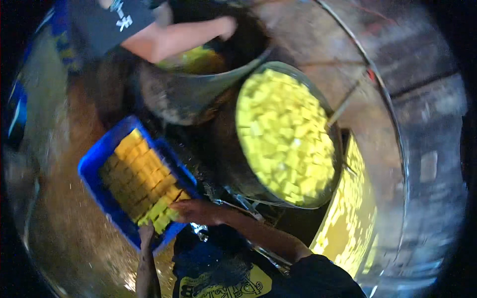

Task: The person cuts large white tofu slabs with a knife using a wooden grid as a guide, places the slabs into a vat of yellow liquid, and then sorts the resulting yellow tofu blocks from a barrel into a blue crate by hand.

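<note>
A blue plastic crate [94, 159] stands in front of me to the left. Rows of small yellow-orange blocks [144, 164], much like tofu cubes, fill most of it. At its near end a brighter cluster of yellow blocks [159, 214] is gripped between my two hands. My left hand [146, 232] presses the near left side of that cluster, fingers partly hidden. My right hand [191, 210] reaches over the crate's right rim and closes on the cluster's right side. Blur hides the exact finger placement.
To the right of the crate is a large round vat [288, 134] heaped with yellow blocks. Behind it, a person's arm [184, 37] reaches over a second dark vat [198, 87]. A trough with yellow liquid [343, 218] lies at right; a hose [385, 94] curves along the floor.
</note>
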Demonstrator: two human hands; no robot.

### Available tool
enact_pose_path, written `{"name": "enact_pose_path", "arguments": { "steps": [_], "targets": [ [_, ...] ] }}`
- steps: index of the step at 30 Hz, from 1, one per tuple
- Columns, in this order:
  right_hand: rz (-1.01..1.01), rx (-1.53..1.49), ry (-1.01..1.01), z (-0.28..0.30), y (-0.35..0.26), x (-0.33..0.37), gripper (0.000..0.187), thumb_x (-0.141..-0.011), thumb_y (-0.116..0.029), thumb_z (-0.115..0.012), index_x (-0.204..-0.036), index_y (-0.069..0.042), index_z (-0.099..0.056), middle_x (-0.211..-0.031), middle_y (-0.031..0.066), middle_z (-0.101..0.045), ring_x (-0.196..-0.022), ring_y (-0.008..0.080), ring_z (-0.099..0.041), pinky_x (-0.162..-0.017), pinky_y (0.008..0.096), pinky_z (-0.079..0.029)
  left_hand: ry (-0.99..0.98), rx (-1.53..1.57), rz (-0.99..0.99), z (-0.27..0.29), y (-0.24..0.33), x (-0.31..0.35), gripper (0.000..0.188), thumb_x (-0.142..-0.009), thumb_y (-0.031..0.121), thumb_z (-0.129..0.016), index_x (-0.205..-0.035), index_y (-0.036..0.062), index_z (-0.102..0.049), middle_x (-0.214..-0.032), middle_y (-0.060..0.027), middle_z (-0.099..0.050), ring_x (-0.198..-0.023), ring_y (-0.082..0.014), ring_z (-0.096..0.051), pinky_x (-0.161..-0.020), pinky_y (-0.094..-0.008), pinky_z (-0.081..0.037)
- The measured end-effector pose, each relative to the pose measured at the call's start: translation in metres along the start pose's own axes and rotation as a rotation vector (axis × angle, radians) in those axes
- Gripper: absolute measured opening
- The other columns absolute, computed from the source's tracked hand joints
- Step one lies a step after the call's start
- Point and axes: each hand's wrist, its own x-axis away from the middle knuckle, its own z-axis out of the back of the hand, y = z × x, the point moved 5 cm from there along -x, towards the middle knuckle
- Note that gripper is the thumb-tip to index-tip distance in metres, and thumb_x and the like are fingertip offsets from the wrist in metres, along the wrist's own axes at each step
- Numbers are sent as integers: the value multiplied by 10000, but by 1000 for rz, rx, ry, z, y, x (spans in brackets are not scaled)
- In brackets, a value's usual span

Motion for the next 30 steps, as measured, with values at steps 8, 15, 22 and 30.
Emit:
{"name": "enact_pose_path", "arguments": {
  "steps": [8, 15, 22, 30],
  "targets": [
    [-218, 111, 989, 232, -14, 281, 356, -847, -117, -662, -1182, -26, -581, -1135, 140, -637, -930, 181, -646, -802, 308, -535, 799, 458, -1353, 203, 431, 235, 383, -779, -67, -527, -1131, 77, -577, -1003, -146, -615, -968, -301, -591, -846, -319, -476],
    [-630, 942, 493, 245, 65, 233, 268, -850, -228, -633, -1005, -11, -615, -936, 214, -637, -893, 315, -638, -787, 436, -525, 429, -483, -1557, 85, 520, 185, 475, -820, 107, -539, -1290, 58, -488, -1362, -181, -438, -1292, -351, -385, -1072, -455, -321],
    [-302, 887, 562, 261, 99, 243, 298, -766, -299, -675, -947, -71, -614, -776, 140, -641, -684, 310, -646, -597, 418, -510, 404, -690, -949, 90, 574, 135, 380, -866, 193, -479, -1221, 63, -515, -1359, -117, -435, -1233, -343, -436, -997, -500, -373],
    [48, 446, 633, 361, 42, 285, 241, -771, -252, -729, -890, -60, -646, -812, 149, -660, -724, 217, -649, -685, 365, -514, 348, -499, -1628, 132, 578, 148, 343, -891, 58, -488, -1227, 79, -552, -1203, -232, -521, -1083, -352, -550, -926, -387, -481]
  ]
}}
